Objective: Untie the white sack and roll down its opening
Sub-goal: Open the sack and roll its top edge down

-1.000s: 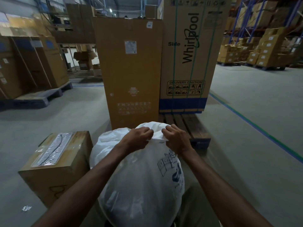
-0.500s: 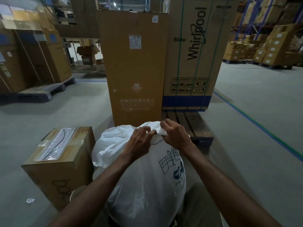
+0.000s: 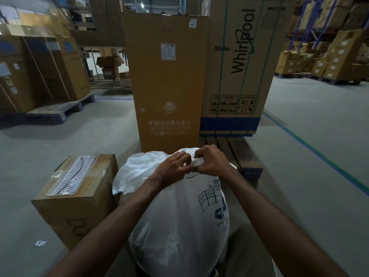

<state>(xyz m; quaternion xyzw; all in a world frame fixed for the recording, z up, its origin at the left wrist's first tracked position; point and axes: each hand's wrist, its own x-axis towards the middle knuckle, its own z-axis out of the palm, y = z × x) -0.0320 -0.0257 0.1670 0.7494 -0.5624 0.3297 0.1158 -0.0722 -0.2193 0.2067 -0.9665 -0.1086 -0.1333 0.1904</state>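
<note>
A full white sack (image 3: 175, 222) with blue print stands upright on the floor right in front of me. Its top is gathered into a bunched knot (image 3: 196, 161), and a thin dark string (image 3: 192, 175) trails just below it. My left hand (image 3: 172, 169) pinches the gathered fabric from the left. My right hand (image 3: 212, 161) pinches the knot from the right, fingers curled around it. Both hands meet at the knot and partly hide it.
A taped cardboard box (image 3: 73, 194) stands close on the sack's left. Just behind the sack rise a tall brown carton (image 3: 165, 80) and a Whirlpool carton (image 3: 239, 66) on a wooden pallet (image 3: 235, 150). Grey floor with a blue-green line (image 3: 319, 152) lies to the right.
My hands have closed in together on the sack's gathered top, and the fingers have shifted at the knot. The dark string has come into sight below it.
</note>
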